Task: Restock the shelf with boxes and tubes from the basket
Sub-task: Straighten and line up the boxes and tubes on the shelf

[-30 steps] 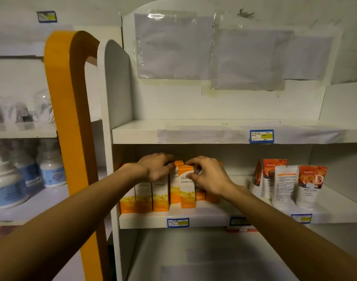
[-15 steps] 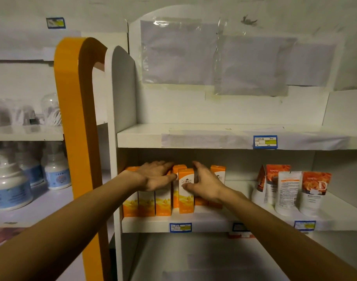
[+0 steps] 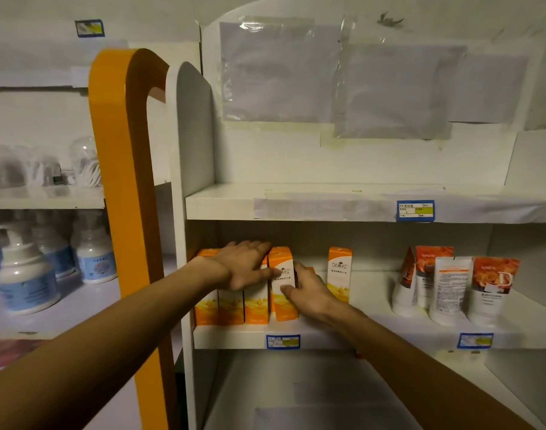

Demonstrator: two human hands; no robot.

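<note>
Several orange-and-white boxes [image 3: 231, 307] stand in a row at the left end of the middle shelf [image 3: 389, 336]. My left hand [image 3: 245, 265] lies flat over the tops of the left boxes. My right hand [image 3: 308, 293] holds the rightmost box of the row [image 3: 281, 265], thumb on its front and fingers round its right side. One more orange box [image 3: 339, 271] stands alone further back to the right. Three orange-and-white tubes [image 3: 451, 287] stand upright at the right of the same shelf. The basket is out of view.
The shelf above [image 3: 296, 203] and the one below [image 3: 296, 398] hold nothing visible. An orange side panel [image 3: 122, 181] separates this unit from the left shelves, where white pump bottles [image 3: 26, 274] stand. Blue price labels [image 3: 283, 341] sit on the shelf edges.
My right hand has closed round the rightmost box of the row and pressed it against the others. My left hand stays on the box tops. The camera has moved closer.
</note>
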